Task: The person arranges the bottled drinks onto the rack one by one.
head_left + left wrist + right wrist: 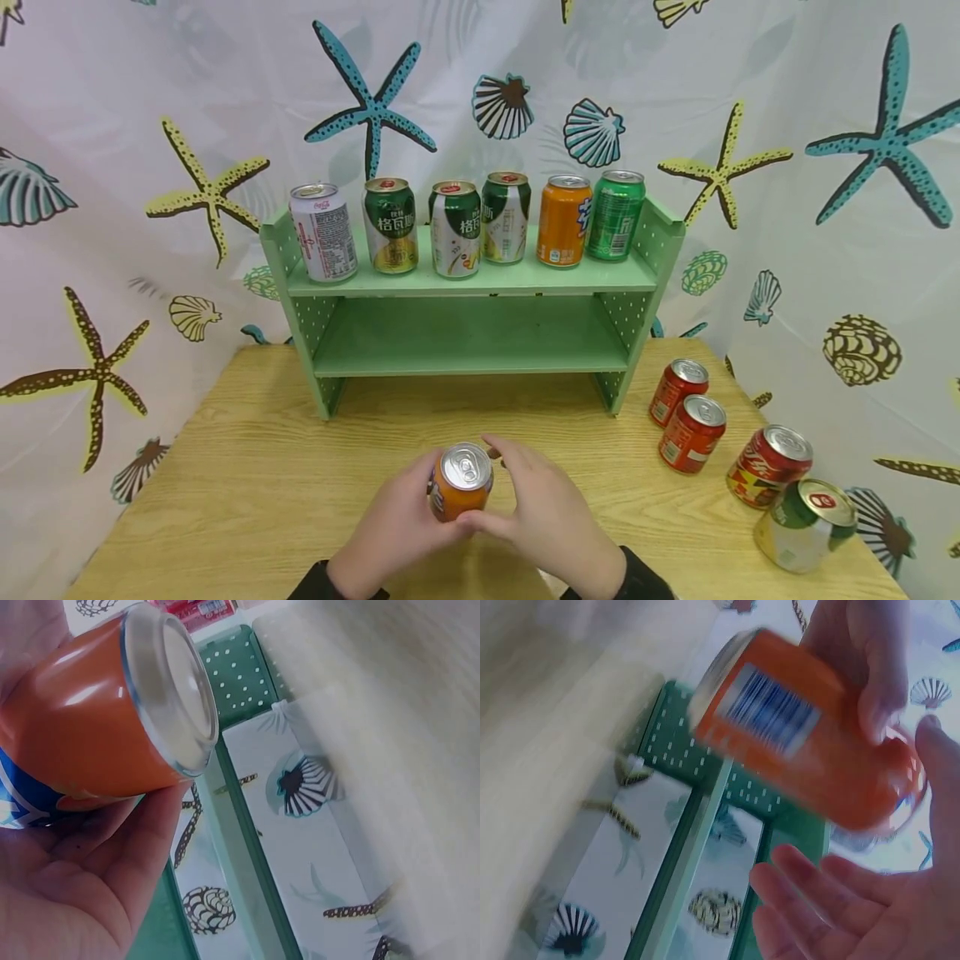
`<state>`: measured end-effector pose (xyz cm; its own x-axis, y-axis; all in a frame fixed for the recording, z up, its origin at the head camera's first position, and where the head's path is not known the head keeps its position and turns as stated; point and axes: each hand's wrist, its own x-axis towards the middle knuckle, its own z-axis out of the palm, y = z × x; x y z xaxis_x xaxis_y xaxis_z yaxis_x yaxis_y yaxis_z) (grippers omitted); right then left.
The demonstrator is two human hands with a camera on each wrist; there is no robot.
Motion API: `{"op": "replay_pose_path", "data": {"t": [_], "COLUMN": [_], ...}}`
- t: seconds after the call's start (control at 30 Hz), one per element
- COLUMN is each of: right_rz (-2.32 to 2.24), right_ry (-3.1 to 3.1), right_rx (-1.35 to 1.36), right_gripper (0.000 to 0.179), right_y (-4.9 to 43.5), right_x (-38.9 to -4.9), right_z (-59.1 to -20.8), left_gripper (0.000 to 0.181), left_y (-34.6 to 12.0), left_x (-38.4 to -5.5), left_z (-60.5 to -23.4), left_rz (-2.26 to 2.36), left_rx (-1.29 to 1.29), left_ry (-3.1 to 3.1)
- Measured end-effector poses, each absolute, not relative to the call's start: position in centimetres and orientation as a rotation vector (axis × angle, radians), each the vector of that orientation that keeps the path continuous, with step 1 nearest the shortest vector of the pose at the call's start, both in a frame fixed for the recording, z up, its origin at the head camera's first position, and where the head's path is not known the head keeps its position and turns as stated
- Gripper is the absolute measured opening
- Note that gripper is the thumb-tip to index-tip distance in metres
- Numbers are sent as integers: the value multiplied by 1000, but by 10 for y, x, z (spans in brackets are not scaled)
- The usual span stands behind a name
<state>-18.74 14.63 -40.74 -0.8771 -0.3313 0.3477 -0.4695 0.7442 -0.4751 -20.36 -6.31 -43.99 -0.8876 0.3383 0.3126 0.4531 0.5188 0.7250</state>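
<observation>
Low in the head view, my left hand (397, 525) grips an orange soda can (454, 500), its silver pull-tab end facing up. The left wrist view shows the fingers of that hand wrapped around the can (86, 712), with its bare metal base toward the shelf. On the other side is my right hand (551, 517), its thumb right at the can and its other fingers spread apart from it. In the right wrist view those fingers (810, 900) are loosely bent below the can (795, 742), which carries a barcode label.
A green two-tier shelf (471, 333) stands at the back of the wooden table (255, 467). Its top tier bears several cans, among them a whitish can (326, 237), an orange can (562, 225) and a green can (617, 218). Red cans (692, 437) and a green-and-white can (798, 529) stand at right.
</observation>
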Motion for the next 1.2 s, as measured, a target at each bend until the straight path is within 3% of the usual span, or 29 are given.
{"op": "replay_pose_path", "data": {"t": [0.2, 0.67, 1.2], "right_rz": [738, 562, 548], "right_ry": [-2726, -2773, -2867], "right_rx": [520, 455, 358], "right_gripper": [83, 40, 35], "right_y": [170, 202, 224], "right_x": [-191, -192, -184], "right_z": [-404, -412, -421], "left_gripper": [68, 70, 72], "left_y": [-71, -103, -124], "left_x": [-213, -235, -251], "left_z": [-428, -398, -383], "left_rz": [-1338, -1333, -1265], "left_rx": [-551, -387, -336], "left_ry": [-2634, -2624, -2597]}}
